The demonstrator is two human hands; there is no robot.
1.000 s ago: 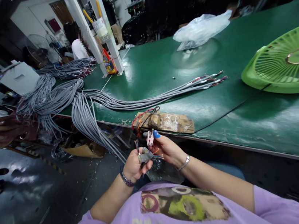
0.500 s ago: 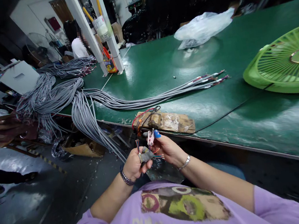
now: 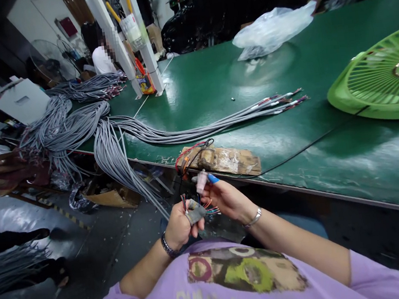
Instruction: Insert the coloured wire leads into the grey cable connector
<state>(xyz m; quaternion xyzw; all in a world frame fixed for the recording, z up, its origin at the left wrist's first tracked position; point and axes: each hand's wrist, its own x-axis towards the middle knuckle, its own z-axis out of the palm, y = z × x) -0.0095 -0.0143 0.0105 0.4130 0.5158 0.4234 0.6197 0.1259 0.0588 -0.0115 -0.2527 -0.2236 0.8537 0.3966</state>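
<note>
My left hand (image 3: 180,224) is closed round the end of a grey cable (image 3: 195,214). Thin coloured wires (image 3: 213,210) fan out of this end to the right, and a few more (image 3: 183,200) stick up at its left. Just right of the cable is my right hand (image 3: 225,197), its thumb and forefinger apart and its other fingers curled close to the wire tips. The thumb tip has a blue covering (image 3: 212,178); a blurred pink wrap (image 3: 201,182) is at the forefinger. Whether the curled fingers touch a wire is hidden.
A wooden block (image 3: 228,160) with red and black leads lies at the edge of the green table (image 3: 194,86). Behind it stretches a bundle of grey cables (image 3: 168,136). A green fan (image 3: 378,82) and a plastic bag (image 3: 274,31) are farther right. A person (image 3: 102,59) sits beyond the post.
My right thumb and forefinger have moved slightly apart, and the hand has shifted a little to the right. A leg and a grey cable bundle have come into view at lower left.
</note>
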